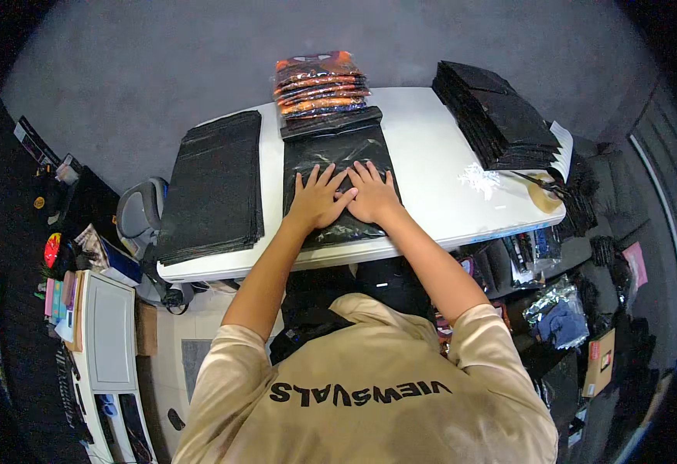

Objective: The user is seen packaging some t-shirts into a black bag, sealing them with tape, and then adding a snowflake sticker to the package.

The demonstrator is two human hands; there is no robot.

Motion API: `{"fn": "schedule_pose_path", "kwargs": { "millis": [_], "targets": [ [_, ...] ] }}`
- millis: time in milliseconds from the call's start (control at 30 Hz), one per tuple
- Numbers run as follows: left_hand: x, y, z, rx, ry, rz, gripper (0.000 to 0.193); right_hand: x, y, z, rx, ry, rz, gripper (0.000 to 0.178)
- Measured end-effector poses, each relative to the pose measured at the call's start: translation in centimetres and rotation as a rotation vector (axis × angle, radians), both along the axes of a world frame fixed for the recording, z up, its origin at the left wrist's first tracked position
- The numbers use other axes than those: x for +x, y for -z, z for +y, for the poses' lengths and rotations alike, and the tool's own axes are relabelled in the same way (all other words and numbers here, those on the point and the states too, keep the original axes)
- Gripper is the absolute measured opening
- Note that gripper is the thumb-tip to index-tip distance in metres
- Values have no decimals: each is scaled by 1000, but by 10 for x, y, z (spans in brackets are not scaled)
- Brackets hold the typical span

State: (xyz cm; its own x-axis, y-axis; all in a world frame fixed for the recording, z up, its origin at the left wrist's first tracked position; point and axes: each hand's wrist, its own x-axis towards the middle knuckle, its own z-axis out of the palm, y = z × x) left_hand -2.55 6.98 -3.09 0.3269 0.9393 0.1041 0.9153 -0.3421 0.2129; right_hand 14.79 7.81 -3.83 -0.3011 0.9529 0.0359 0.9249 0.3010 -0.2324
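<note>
Both of my hands press flat on a black plastic mailing bag [337,155] that lies on the white table [423,155] in front of me. My left hand [319,199] has its fingers spread over the bag's middle. Close beside it, my right hand [371,195] also lies with fingers apart, the two thumbs meeting or overlapping. The bag's far end shows a folded strip, and its surface is shiny and creased. Just beyond it stands a stack of clear-wrapped orange and dark packages [321,85]. Whether anything is inside the bag I cannot tell.
A flat pile of black bags [213,185] lies on the left of the table. At the right are a taller stack of black bags [501,116], scissors [549,184] and a tape roll [543,197]. A grey chair [141,213] and white cabinet [110,332] stand left; wrapped goods [559,313] lie right.
</note>
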Motion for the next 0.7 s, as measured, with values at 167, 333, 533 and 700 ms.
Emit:
{"fn": "schedule_pose_path", "kwargs": {
  "millis": [167,333,533,700],
  "targets": [
    [-2,-3,25,-52,-23,-19,77,-3,-10,26,-21,-24,-60,71],
    [-7,-6,63,-141,-23,-38,74,0,-10,61,-48,57,-43,70],
    [-17,8,98,-134,-116,49,76,-1,-2,94,-32,121,-37,73],
    [-9,18,118,-95,-46,-14,78,-8,10,107,-53,54,-20,74]
  ]
}}
